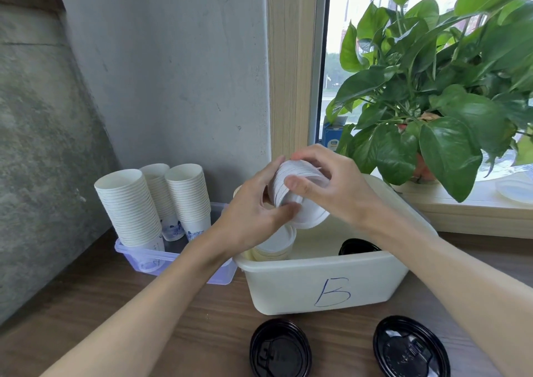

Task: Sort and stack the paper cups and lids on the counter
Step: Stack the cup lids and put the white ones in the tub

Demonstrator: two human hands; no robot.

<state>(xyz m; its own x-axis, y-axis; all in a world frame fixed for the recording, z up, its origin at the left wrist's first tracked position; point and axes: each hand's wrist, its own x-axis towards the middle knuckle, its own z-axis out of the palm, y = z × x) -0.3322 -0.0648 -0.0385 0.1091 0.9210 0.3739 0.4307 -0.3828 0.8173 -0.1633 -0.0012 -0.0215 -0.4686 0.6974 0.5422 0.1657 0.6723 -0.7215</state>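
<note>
Both hands hold a stack of white lids point(300, 200) above the cream bin marked "B" point(326, 278). My left hand point(253, 218) grips the stack from below and from the left, while my right hand point(323, 180) pinches it from above and from the right. Inside the bin lie another stack of white lids point(277, 244) and a black lid point(359, 247). Two black lids point(279, 348) point(411, 348) rest on the wooden counter in front of the bin. Three tall stacks of white paper cups point(129, 206) stand in a clear purple-tinted tray point(144, 257) at the left.
A grey concrete wall rises behind the cup tray. A leafy potted plant point(432, 102) stands on the window sill at the right, with white lids point(516, 189) beside it. A small blue box point(331, 134) sits by the window frame.
</note>
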